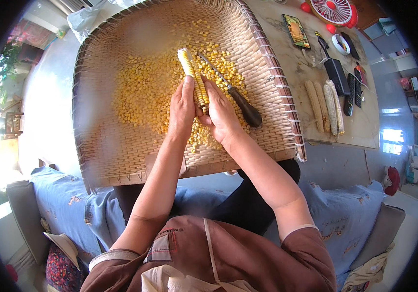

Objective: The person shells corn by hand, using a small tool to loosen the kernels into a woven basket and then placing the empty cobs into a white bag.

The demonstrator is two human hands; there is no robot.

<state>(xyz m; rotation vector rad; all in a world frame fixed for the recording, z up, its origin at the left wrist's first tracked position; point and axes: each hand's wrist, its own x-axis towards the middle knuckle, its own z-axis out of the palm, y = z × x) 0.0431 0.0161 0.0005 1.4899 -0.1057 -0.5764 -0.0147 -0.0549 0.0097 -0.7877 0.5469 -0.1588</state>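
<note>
Both hands hold one partly shelled corn cob (pixel 193 75) over a woven basket tray (pixel 121 160). My left hand (pixel 183 106) grips the cob's left side, its thumb pointing up along the cob. Around the lower right side is my right hand (pixel 219 106). The cob's tip is pale and bare, and yellow rows of kernels remain below it. Loose yellow corn kernels (pixel 143 91) lie spread in the tray. Just right of the cob, a tool with a thin metal shaft and a dark wooden handle (pixel 244 107) rests on kernels and weave.
On the marble-patterned table (pixel 289 69) at right lie several stripped corn cobs (pixel 325 106), a phone (pixel 296 31), a black power strip (pixel 337 76), remote controls (pixel 349 95), a roll of tape (pixel 340 44) and a small fan (pixel 330 11). The tray's bound rim (pixel 280 78) runs beside them.
</note>
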